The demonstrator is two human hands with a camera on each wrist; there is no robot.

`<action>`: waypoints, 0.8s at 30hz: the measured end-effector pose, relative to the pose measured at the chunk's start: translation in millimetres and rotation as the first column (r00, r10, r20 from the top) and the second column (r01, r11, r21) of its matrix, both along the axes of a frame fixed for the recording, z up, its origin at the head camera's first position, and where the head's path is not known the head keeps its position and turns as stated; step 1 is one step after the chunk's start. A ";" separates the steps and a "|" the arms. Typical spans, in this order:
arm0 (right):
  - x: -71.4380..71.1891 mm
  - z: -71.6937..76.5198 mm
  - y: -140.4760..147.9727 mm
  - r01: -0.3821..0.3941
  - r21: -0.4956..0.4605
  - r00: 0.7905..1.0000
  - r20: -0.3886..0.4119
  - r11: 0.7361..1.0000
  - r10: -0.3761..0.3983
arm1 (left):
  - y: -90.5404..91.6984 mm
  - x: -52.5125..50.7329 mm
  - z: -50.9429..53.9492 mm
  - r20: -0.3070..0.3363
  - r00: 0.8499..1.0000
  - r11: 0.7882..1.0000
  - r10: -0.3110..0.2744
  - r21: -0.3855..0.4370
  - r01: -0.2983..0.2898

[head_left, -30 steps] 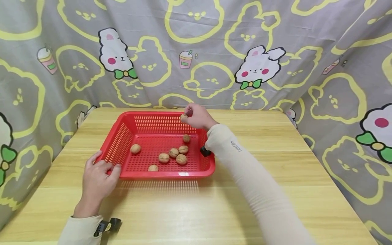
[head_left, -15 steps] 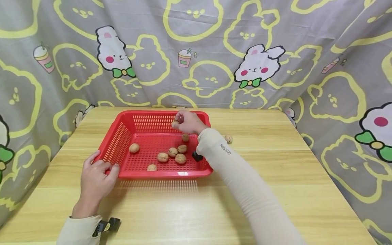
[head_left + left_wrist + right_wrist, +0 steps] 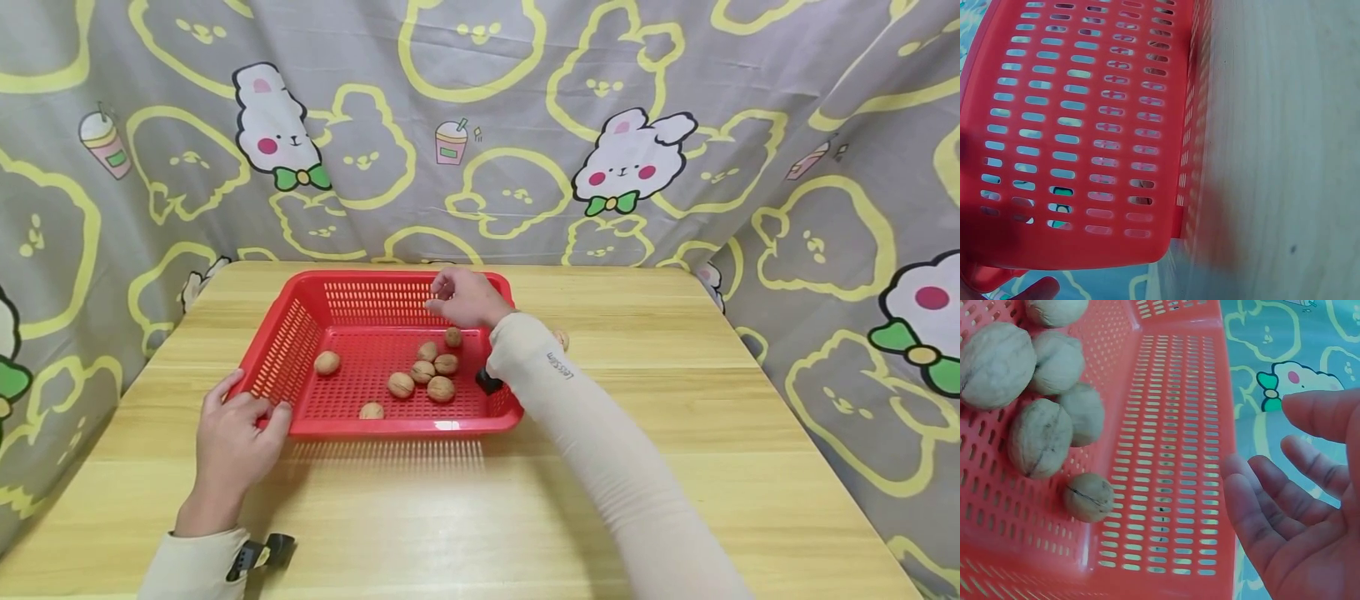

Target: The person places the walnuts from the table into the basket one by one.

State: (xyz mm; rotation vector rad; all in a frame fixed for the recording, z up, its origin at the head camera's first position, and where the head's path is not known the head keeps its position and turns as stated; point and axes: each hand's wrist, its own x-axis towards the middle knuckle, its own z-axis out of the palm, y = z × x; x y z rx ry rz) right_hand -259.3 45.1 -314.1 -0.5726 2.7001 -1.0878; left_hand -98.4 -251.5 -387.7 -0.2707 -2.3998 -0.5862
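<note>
A red plastic basket (image 3: 405, 428) with slotted walls holds several walnuts (image 3: 441, 388), most of them grouped toward its right side. One walnut (image 3: 327, 362) lies alone near the left wall. My left hand (image 3: 238, 442) grips the basket's rim at the near left corner; in the left wrist view only a fingertip (image 3: 1042, 288) shows beside the rim. Above the far right part of the basket, my right hand (image 3: 468, 297) hovers with nothing in it. The right wrist view shows its fingers apart and loosely bent, above a small walnut (image 3: 1089, 497).
Right of the basket, another walnut (image 3: 562, 339) rests on the wooden table (image 3: 720, 467), partly covered by the right sleeve (image 3: 592, 417). A grey patterned curtain (image 3: 517, 117) hangs behind and at both sides of the table.
My right hand moved left over the basket and released its walnut, which now lies beside the grouped ones. The walnut on the table came into sight. My left hand stayed at the rim.
</note>
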 end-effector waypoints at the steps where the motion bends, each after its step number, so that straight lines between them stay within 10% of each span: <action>1: 0.0 1.5 1.3 -0.001 0.003 1.000 -0.007 1.000 0.001 | 0.0 -0.1 -0.2 -0.005 1.000 1.000 -0.002 0.001 0.002; 14: 1.6 20.3 32.4 0.050 -0.012 0.995 -0.090 0.999 -0.051 | -2.0 -0.6 0.4 -0.067 0.998 1.000 -0.023 0.002 0.023; 24: -2.7 4.0 81.7 0.133 -0.085 0.989 -0.056 0.987 -0.138 | -1.2 -0.7 0.5 -0.060 0.998 1.000 -0.029 0.002 0.030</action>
